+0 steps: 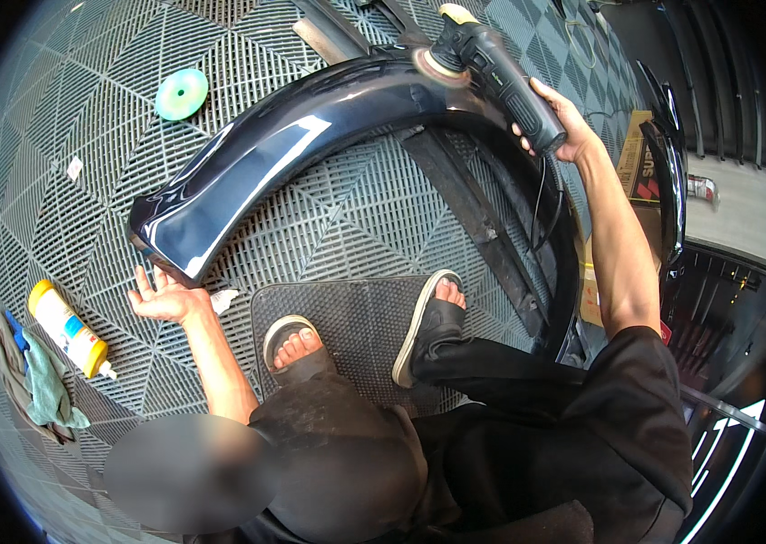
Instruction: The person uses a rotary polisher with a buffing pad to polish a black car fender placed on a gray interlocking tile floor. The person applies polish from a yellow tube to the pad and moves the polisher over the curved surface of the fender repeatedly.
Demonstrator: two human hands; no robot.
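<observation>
A long, curved, glossy dark car fender [247, 159] arches over the floor, from the left up to the far right. My right hand [566, 122] grips the black handle of a power polisher [512, 88]. Its round pad [440, 68] rests on the upper part of the fender, and a cord hangs from the handle's end. At the fender's lower left end is my left hand [164, 296], palm up with the fingers spread. The fingertips are at the panel's edge; whether they bear its weight I cannot tell.
A green round pad [182, 94] lies beyond the fender. Left of me are a yellow-capped bottle [68, 328] and crumpled cloths [46, 381]. Dark support bars [478, 227] run under the fender. My sandalled feet are on a black mat [356, 340]. Cardboard boxes [634, 172] stand at right.
</observation>
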